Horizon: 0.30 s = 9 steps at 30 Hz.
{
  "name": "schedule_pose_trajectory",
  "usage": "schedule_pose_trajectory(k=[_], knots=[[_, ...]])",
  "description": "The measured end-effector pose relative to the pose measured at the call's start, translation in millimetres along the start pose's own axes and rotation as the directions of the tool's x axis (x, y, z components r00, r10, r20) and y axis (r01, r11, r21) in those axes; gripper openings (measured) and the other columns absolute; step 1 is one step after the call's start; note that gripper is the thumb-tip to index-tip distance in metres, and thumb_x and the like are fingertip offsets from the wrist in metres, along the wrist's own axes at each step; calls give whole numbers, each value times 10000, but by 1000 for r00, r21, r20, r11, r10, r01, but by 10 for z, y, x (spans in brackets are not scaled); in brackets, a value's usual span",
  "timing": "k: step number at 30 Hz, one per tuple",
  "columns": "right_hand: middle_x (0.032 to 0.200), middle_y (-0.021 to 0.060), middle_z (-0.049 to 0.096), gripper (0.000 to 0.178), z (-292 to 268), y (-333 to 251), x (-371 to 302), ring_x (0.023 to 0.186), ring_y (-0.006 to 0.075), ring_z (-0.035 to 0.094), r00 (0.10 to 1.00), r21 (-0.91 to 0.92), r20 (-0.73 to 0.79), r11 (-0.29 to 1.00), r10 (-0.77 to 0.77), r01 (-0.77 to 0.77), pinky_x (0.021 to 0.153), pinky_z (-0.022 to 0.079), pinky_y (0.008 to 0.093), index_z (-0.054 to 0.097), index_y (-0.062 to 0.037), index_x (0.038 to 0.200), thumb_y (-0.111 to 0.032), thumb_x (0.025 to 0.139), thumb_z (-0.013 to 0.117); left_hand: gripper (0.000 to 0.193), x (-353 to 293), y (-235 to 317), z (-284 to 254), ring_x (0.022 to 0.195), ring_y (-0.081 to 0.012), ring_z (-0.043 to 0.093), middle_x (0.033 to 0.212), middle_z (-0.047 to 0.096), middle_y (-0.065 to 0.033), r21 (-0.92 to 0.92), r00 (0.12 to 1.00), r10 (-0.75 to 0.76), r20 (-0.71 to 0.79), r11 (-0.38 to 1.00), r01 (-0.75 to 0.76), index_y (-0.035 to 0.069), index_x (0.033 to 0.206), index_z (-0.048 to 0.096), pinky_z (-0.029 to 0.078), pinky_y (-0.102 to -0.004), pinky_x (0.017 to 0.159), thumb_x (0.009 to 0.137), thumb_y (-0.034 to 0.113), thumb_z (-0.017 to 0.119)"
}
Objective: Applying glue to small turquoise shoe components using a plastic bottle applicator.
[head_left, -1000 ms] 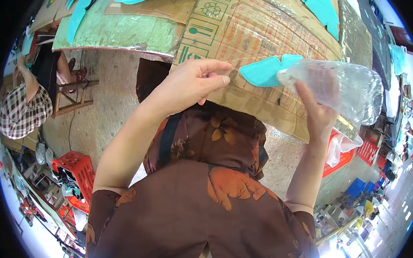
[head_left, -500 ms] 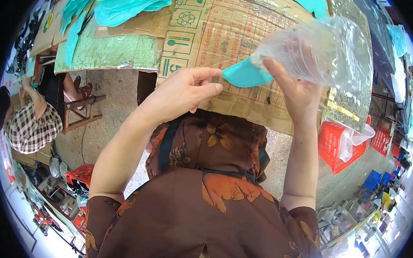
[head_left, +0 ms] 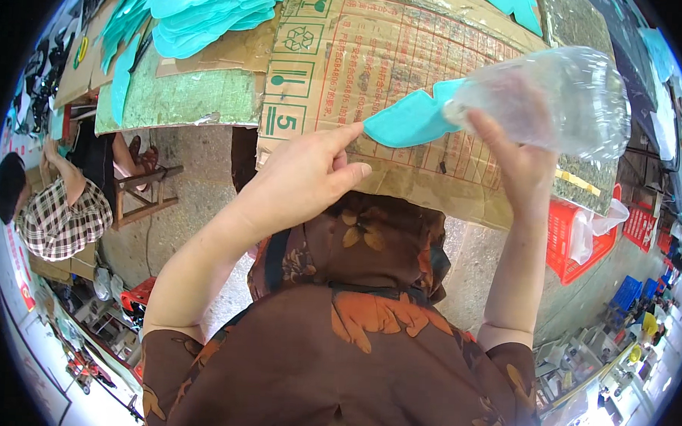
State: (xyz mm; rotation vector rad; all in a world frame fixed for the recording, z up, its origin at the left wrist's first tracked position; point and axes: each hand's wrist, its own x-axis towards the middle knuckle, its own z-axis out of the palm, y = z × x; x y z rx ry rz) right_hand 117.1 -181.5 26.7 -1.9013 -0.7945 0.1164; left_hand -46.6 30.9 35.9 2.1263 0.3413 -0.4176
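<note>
A flat teal cut-out piece [head_left: 409,123] with a notched upper edge lies on the printed cardboard sheet [head_left: 343,156]. My left hand [head_left: 301,169] has its index fingertip at the piece's left end; the thumb stands apart, and nothing is held. My right hand [head_left: 520,156] is closed round a clear plastic bottle [head_left: 559,101], tipped on its side and partly blurred. The bottle's whitish neck end points left and is over or against the piece's right end; whether it touches cannot be made out.
A stack of teal pieces [head_left: 212,17] is at the far left, and another teal piece [head_left: 517,7] at the far edge. Beside the table on the right stands a red plastic basket [head_left: 564,242] with a clear bag. A person in a checked shirt [head_left: 67,216] sits at left.
My right hand and the bottle have moved right and slightly nearer along the teal piece, baring more of it and its notch. My left fingertip stays at the piece's left end.
</note>
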Motion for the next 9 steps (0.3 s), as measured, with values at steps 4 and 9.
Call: schedule_pose_trajectory(k=[4,9], knots=[[1089,125,676,547,-22,97,106,960,185,657,983,115,-168,992,77,-58,852,532,310,597,45,1213,-150,765,843,538,-3,11,96,679,-197,574,759,583,-84,140,989,101,-104,986,-86,4,1344,538,460,-354,644,882,248,671],[1116,114,674,635,84,63,220,993,202,654,996,89,-90,996,-22,30,871,524,309,569,-6,1294,-184,759,861,580,66,176,-12,782,-222,617,808,624,-110,124,996,-86,-30,988,90,73,1396,510,481,-364,749,874,266,673]])
